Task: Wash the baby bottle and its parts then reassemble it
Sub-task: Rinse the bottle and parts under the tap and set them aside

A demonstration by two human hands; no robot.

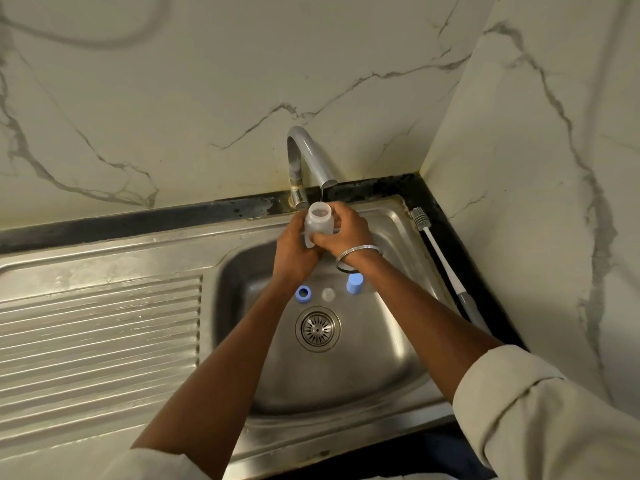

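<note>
Under the faucet (313,152), left hand (293,249) and right hand (346,232) grip the bottle (319,221), mouth up; ring (303,293), nipple (328,294) and cap (355,283) lie in the sink (346,375).

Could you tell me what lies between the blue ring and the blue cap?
In the head view, a clear teat lies between the blue ring and blue cap.
</note>
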